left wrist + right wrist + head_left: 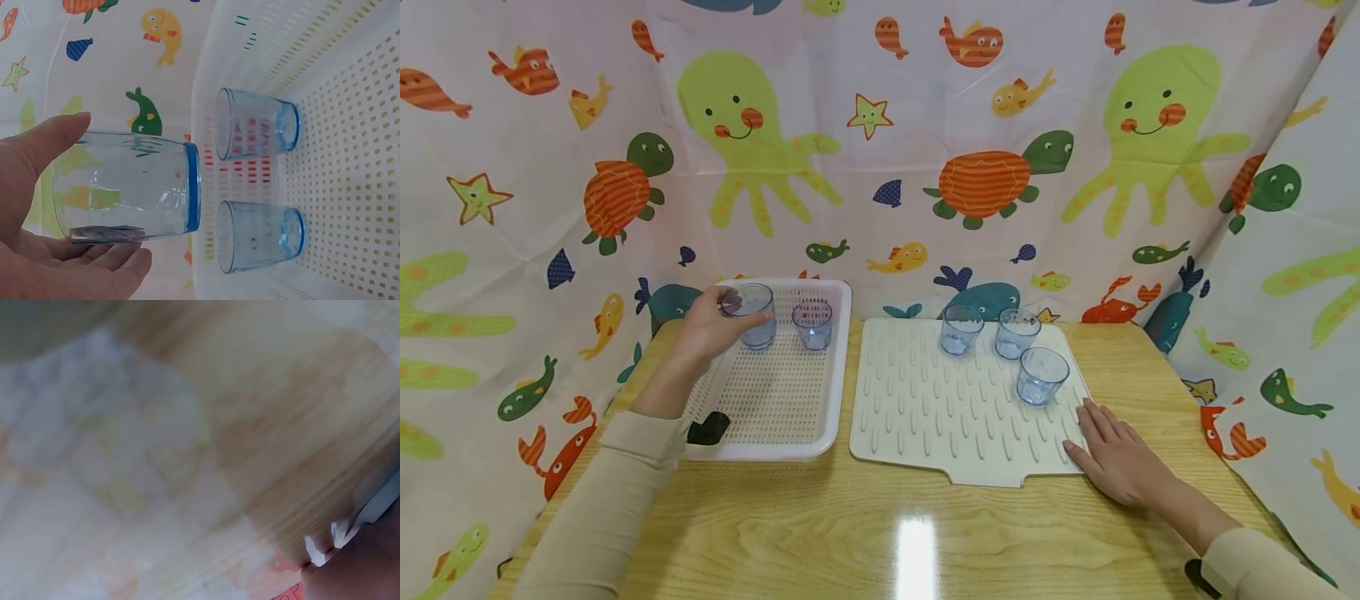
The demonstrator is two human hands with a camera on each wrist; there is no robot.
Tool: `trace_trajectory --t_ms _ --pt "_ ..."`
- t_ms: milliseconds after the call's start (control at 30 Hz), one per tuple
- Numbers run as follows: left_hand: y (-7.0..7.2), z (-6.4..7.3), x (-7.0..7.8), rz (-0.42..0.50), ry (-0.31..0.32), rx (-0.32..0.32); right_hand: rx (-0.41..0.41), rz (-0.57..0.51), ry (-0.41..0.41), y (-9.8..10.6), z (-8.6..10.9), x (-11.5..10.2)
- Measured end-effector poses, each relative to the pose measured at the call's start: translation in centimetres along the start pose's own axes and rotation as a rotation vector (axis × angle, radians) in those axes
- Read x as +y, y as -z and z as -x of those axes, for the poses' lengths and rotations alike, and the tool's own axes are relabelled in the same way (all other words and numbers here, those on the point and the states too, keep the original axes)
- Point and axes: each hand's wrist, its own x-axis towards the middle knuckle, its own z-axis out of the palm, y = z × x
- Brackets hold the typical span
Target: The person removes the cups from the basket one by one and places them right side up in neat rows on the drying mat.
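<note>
My left hand (707, 327) grips a clear bluish drinking glass (128, 187) by its sides, thumb opposite the fingers. It holds the glass upright over the back left of the white perforated basket (844, 367). Two similar tumblers, one nearer (261, 236) and one farther (257, 125) in the left wrist view, stand in the basket; the head view has the held glass overlapping one of them. On the right, my right hand (1116, 454) lies with fingers extended at the right edge of the cream drying board (917, 400), holding nothing.
Three bluish glasses stand on the board's back right: one at the left (961, 331), one in the middle (1017, 335) and one in front (1042, 379). Board and basket sit side by side on a wooden table (790, 525). A sea-animal printed curtain (820, 75) surrounds the table.
</note>
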Motion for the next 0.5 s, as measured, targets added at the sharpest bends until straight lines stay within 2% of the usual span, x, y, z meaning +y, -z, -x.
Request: trace_trajectory --t_ms 500 --pt "-2.0 0.9 1.1 0.044 -0.055 -0.023 -0.018 -0.008 -0.013 -0.2 -0.2 0.2"
